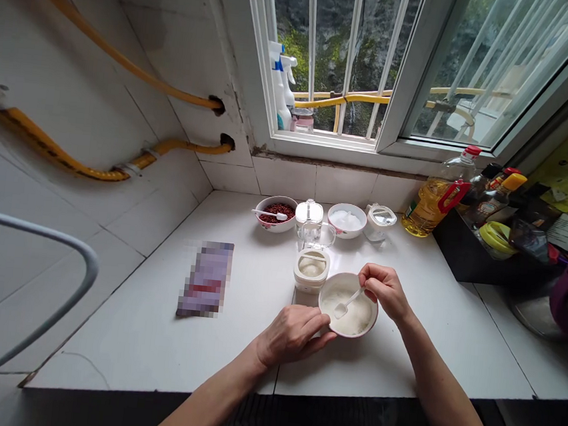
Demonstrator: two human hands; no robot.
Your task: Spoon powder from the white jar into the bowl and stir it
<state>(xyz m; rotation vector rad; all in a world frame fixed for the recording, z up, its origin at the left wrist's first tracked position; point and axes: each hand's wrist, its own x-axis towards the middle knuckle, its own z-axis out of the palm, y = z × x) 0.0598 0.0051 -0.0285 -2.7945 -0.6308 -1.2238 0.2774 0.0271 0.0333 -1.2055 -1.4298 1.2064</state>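
Observation:
A round bowl (373,319) with pale, whitish contents stands on the white counter. My left hand (295,334) grips its near left rim, fingers outside and thumb low on the side. Between the thumb and fingers of my right hand (384,290) is the handle of a small white spoon (342,310), its scoop end down at the bowl's contents. Just left of and behind the bowl, a seasoning jar (309,284) stands with its clear lid (317,235) raised, showing pale contents.
Along the back are a bowl (264,222) of dark red bits with a spoon across it, a closed white jar (309,211), a bowl (346,233) of white grains and another jar (379,225). An oil bottle (422,206) stands right. A blurred purple packet (206,279) lies left.

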